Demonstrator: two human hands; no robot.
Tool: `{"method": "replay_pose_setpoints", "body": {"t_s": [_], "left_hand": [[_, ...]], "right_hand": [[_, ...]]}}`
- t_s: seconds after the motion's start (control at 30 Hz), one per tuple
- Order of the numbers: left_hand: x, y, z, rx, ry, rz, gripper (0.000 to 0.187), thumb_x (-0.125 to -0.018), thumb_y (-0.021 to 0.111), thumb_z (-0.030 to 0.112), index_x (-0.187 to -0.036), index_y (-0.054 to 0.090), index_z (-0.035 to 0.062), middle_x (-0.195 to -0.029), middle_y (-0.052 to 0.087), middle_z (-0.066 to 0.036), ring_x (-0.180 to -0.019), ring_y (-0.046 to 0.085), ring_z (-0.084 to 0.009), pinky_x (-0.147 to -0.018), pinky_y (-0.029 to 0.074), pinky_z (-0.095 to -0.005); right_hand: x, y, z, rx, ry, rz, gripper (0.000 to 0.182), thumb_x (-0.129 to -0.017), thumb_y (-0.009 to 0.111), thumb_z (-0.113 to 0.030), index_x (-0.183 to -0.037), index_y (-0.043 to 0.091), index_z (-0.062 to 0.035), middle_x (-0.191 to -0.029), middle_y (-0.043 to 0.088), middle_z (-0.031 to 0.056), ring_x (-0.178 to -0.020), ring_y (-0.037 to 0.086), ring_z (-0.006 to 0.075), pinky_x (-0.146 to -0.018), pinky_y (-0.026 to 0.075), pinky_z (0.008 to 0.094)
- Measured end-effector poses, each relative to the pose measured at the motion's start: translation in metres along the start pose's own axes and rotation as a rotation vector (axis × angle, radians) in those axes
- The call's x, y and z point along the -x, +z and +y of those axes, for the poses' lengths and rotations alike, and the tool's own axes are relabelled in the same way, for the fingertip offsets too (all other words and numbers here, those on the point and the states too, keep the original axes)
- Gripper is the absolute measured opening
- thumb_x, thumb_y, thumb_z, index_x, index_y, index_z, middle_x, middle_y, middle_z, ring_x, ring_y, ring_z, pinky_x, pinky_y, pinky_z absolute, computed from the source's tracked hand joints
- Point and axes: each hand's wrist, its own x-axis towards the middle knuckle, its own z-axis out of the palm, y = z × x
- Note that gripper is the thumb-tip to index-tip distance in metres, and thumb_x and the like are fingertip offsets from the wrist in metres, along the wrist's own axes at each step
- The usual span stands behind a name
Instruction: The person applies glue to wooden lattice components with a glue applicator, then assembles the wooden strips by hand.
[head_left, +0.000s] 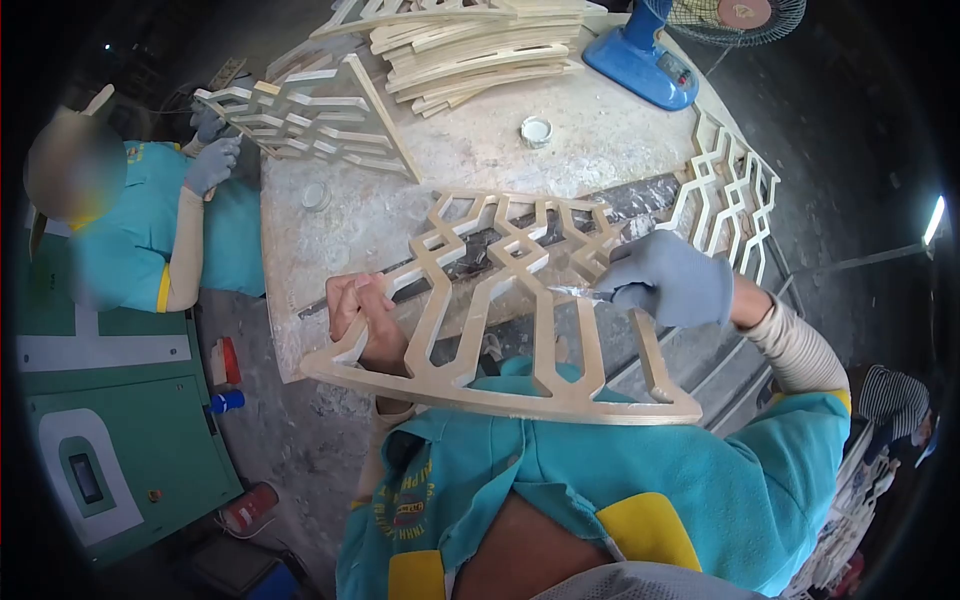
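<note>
A pale wooden lattice panel (470, 310) with a curved lower rail rests against my chest and leans onto the table edge. My left hand (365, 315), bare, is closed around a bar at the panel's left side. My right hand (670, 280) wears a grey glove and is closed on a small putty knife (582, 293). Whitish paste shows on its thin blade, which is at one of the panel's middle bars. The handle is mostly hidden in the glove.
The worktable (450, 155) bears a pot of white paste (536, 131), a clear jar (315, 196), stacked curved wooden strips (480, 55) and another lattice panel (725, 190). A blue fan (640, 60) stands at the far right. To the left, a co-worker (145, 220) holds a lattice panel (310, 120).
</note>
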Motion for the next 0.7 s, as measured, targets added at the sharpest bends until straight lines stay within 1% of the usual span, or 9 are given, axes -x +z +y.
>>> {"method": "replay_pose_setpoints", "body": {"t_s": [0.07,0.17,0.23,0.27,0.33,0.4,0.47,0.5,0.7], "left_hand": [[-0.002,0.001,-0.003,-0.004,0.036,-0.011,0.028,-0.091,0.051,0.002,-0.065,0.055,-0.0059,-0.075,0.053,-0.011,-0.062,0.049,-0.0155,-0.055,0.040,-0.0289],[-0.006,0.002,0.001,-0.019,0.071,-0.032,0.028,-0.090,0.053,0.002,-0.063,0.054,-0.0050,-0.074,0.052,-0.011,-0.060,0.049,-0.0156,-0.053,0.038,-0.0307],[-0.019,0.005,0.013,-0.031,0.076,-0.034,0.028,-0.089,0.054,0.002,-0.062,0.053,-0.0042,-0.072,0.052,-0.011,-0.057,0.048,-0.0159,-0.053,0.038,-0.0318],[-0.029,0.006,0.023,-0.080,0.131,-0.123,0.027,-0.088,0.057,0.003,-0.062,0.054,-0.0028,-0.068,0.049,-0.009,-0.054,0.045,-0.0164,-0.052,0.036,-0.0329],[-0.045,0.009,0.043,-0.139,0.179,-0.212,0.027,-0.087,0.060,0.004,-0.061,0.054,-0.0014,-0.064,0.047,-0.008,-0.051,0.043,-0.0169,-0.050,0.035,-0.0340],[-0.061,0.023,0.061,-0.199,0.302,-0.290,0.020,-0.084,0.066,0.007,-0.068,0.058,0.0006,-0.060,0.047,-0.006,-0.051,0.045,-0.0184,-0.051,0.037,-0.0321],[-0.064,0.046,0.067,0.020,0.390,-0.200,0.013,-0.083,0.071,0.009,-0.079,0.062,0.0013,-0.062,0.053,-0.005,-0.056,0.050,-0.0143,-0.053,0.040,-0.0277],[-0.065,0.051,0.077,0.052,0.233,-0.266,0.015,-0.085,0.073,0.013,-0.088,0.065,0.0010,-0.066,0.057,-0.002,-0.062,0.053,-0.0090,-0.057,0.042,-0.0237],[-0.072,0.084,0.079,0.379,0.241,-0.159,0.035,-0.093,0.067,0.015,-0.120,0.057,-0.0054,-0.090,0.060,-0.004,-0.076,0.052,-0.0074,-0.066,0.044,-0.0223]], "right_hand": [[-0.004,-0.010,0.007,-0.185,-0.007,-0.108,0.026,-0.071,0.063,0.001,-0.095,0.072,-0.0050,-0.076,0.066,0.0154,-0.069,0.065,0.0307,-0.065,0.052,0.0384],[0.013,0.012,0.116,0.342,0.234,-0.054,0.020,-0.071,0.068,-0.006,-0.090,0.074,-0.0062,-0.075,0.067,0.0167,-0.068,0.066,0.0281,-0.065,0.052,0.0374],[0.028,0.025,0.148,0.557,0.552,0.049,0.018,-0.072,0.071,-0.014,-0.088,0.075,-0.0081,-0.072,0.067,0.0167,-0.065,0.065,0.0275,-0.065,0.051,0.0381],[0.026,0.023,0.137,0.567,0.539,0.050,0.018,-0.072,0.071,-0.014,-0.088,0.075,-0.0081,-0.072,0.067,0.0167,-0.065,0.065,0.0275,-0.065,0.051,0.0381],[0.033,0.026,0.106,0.012,0.659,0.421,0.017,-0.074,0.074,-0.019,-0.085,0.075,-0.0060,-0.069,0.068,0.0136,-0.065,0.065,0.0282,-0.066,0.052,0.0394],[0.038,0.022,0.101,-0.117,0.727,0.397,0.015,-0.077,0.073,-0.017,-0.081,0.074,-0.0021,-0.065,0.067,0.0087,-0.060,0.063,0.0221,-0.061,0.051,0.0378],[0.050,0.035,0.109,-0.481,0.694,0.733,0.011,-0.084,0.070,-0.012,-0.085,0.072,-0.0013,-0.062,0.061,0.0003,-0.051,0.051,0.0055,-0.047,0.039,0.0231],[0.049,0.042,0.109,-0.559,0.717,0.855,0.012,-0.085,0.071,-0.014,-0.086,0.072,-0.0018,-0.063,0.062,-0.0010,-0.051,0.051,0.0050,-0.047,0.039,0.0207],[0.005,0.075,0.094,-0.675,0.640,1.167,0.020,-0.084,0.072,-0.020,-0.085,0.072,0.0000,-0.064,0.063,0.0005,-0.050,0.053,0.0069,-0.048,0.042,0.0228]]}}
